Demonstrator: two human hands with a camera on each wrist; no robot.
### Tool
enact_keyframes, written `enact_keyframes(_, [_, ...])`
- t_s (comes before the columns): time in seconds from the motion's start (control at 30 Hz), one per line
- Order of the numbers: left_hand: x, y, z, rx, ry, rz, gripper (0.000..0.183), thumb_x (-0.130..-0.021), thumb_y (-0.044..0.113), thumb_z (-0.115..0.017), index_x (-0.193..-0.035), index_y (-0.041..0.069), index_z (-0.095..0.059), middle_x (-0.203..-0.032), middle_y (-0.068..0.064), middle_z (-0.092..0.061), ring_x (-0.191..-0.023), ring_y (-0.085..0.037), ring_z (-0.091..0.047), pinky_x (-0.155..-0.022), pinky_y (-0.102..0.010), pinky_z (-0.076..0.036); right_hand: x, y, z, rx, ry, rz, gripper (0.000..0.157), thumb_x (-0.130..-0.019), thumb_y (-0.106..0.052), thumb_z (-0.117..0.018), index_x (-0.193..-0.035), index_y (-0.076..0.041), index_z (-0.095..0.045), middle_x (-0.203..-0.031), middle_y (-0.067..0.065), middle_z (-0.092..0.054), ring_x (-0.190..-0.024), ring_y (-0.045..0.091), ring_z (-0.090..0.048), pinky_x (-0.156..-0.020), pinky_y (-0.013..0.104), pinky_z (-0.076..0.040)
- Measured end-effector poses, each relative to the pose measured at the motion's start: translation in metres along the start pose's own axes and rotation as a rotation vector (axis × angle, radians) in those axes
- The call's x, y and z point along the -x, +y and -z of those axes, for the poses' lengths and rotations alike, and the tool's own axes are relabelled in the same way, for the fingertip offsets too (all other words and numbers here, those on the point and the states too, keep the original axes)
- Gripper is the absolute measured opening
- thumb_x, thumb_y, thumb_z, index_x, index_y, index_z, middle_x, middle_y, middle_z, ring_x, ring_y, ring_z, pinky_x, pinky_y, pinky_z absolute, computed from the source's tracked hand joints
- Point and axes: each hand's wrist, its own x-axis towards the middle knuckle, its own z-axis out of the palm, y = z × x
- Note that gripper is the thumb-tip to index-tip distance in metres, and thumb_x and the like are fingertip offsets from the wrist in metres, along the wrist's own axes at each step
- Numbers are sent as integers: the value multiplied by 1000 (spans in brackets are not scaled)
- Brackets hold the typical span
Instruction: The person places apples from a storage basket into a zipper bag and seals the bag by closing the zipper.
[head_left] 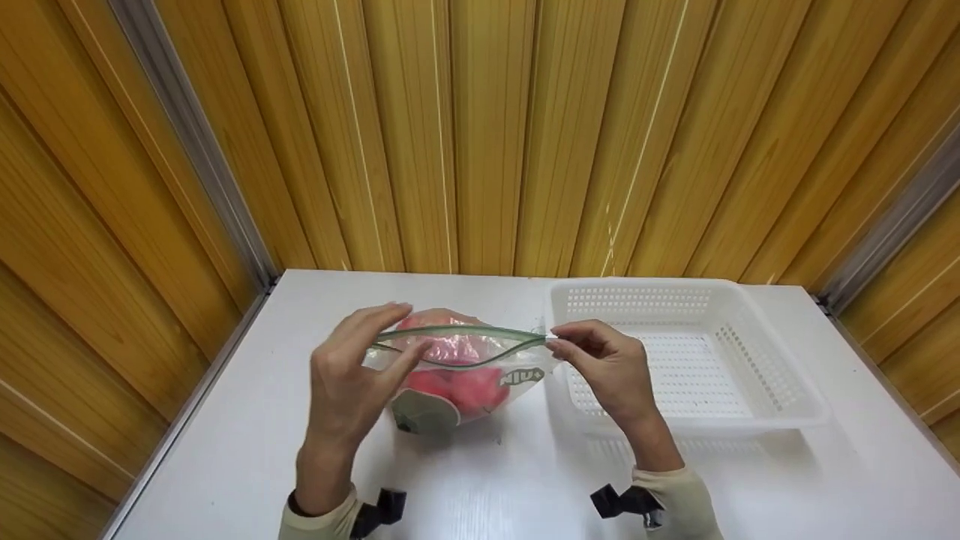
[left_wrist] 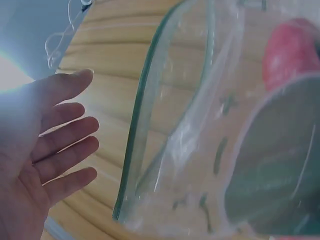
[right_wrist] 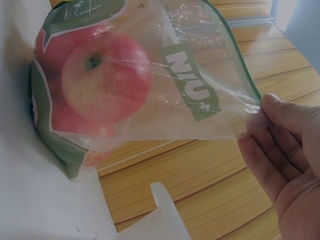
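Observation:
A clear zip bag with a green-edged mouth and a printed "NIU+" label stands on the white table. Its mouth gapes in the middle. Red apples fill its bottom, partly hidden by the printed green patch. My right hand pinches the right end of the zip edge between thumb and fingers. At the bag's left end is my left hand, thumb and fingers spread. In the left wrist view its fingers are extended beside the green zip edge, apart from it and holding nothing.
A white perforated plastic basket stands on the table, just right of the bag and beneath my right hand. Wood-patterned panels rise behind the table and at both sides. A thin white cable shows in the left wrist view.

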Motion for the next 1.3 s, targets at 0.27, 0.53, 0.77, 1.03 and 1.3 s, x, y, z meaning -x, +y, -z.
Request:
enact_keyframes(0.27, [-3, 27, -58, 131, -104, -146, 41, -75, 9, -98, -110, 2, -79, -110, -5, -78, -103, -25, -74, -92, -38, -60, 0, -4, 0, -10, -18, 14, 16, -89, 3, -82, -103, -5, -81, -94, 12, -78, -80, 17, -74, -72, 25, -61])
enact_keyframes(0.53, [-3, 36, -78, 93, -197, -99, 37, -78, 10, -96, -110, 2, -79, -108, -6, -79, -99, -21, -76, -88, -34, -61, 0, -5, -3, -75, -97, 59, 18, -91, 7, -77, -107, -1, -80, -98, 13, -78, -87, 18, -76, -78, 29, -62])
enact_keyframes(0.77, [-1, 39, -87, 95, -270, -63, 30, -83, 11, -93, -108, 3, -80, -104, -6, -78, -96, -20, -76, -87, -30, -61, 3, -2, -4, -114, -95, 54, 21, -88, 17, -75, -103, 2, -78, -96, 16, -77, -87, 15, -75, -78, 29, -62])
enact_keyframes(1.03, [2, 34, -96, 143, -313, -12, 19, -86, 11, -89, -102, 4, -82, -96, -4, -79, -88, -17, -76, -81, -26, -61, 5, 3, -5, -169, -111, 26, 11, -91, 13, -74, -99, 6, -76, -94, 17, -76, -86, 18, -76, -78, 31, -63])
enact_keyframes(1.3, [4, 33, -101, 135, -287, -21, 15, -87, 12, -89, -99, 5, -82, -92, -3, -78, -83, -15, -75, -77, -25, -61, 4, 2, -5, -172, -123, -4, 10, -92, 11, -73, -100, 6, -77, -94, 16, -76, -85, 20, -77, -79, 34, -63])
